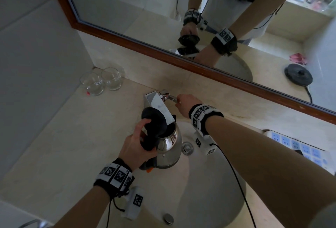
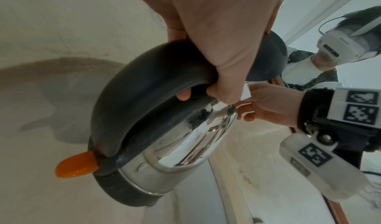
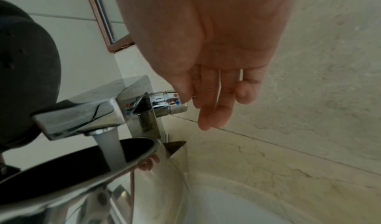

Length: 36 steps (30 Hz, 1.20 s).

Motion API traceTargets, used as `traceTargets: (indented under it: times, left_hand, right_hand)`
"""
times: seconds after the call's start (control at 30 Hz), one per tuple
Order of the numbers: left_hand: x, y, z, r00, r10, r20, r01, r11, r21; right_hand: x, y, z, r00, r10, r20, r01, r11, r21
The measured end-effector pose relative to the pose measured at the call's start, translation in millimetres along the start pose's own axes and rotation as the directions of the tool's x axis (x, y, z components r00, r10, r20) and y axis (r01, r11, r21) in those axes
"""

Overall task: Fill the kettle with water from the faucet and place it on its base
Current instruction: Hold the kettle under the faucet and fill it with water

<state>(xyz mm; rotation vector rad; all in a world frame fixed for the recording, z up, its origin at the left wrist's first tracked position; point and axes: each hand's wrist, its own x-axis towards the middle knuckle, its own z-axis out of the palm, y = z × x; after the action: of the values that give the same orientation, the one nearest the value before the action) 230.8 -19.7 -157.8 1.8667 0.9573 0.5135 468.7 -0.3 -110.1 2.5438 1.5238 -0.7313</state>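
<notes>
One hand point(image 1: 135, 144) holds kettle point(image 1: 169, 150) (water point(image 3: 112, 147) running).

The faucet point(image 1: 157, 104) spout end is hidden behind the kettle's raised lid point(image 1: 154, 120) in the head view. The water level inside the kettle point(image 1: 169, 147) cannot be seen. The right hand point(image 3: 208, 51) covers the faucet lever, so whether its fingers point(image 3: 216, 106) touch it is unclear. The power strip point(image 1: 298, 147) is partly hidden by the right forearm.

two glasses point(image 1: 101, 81), mirror point(image 1: 127, 9), power strip point(image 1: 298, 146)
</notes>
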Motion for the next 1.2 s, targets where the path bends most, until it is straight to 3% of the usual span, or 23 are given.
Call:
traceTargets:
  times: [0.3, 1.2]
  left_hand:
    - [1.0, -1.4, -0.6, 0.999, 0.048, -0.013, -0.048, 0.999, 0.019]
    - [-0.9, 0.0, -0.3, 0.998, 0.047, -0.05, -0.047, 0.999, 0.004]
  right_hand:
    - [3.5, -2.7, 0.8, 1.0, 0.019, 0.002, -0.019, 1.0, 0.003]
    - [-0.9, -1.3, 1.0, 1.0, -0.003, 0.019, 0.002, 1.0, 0.013]
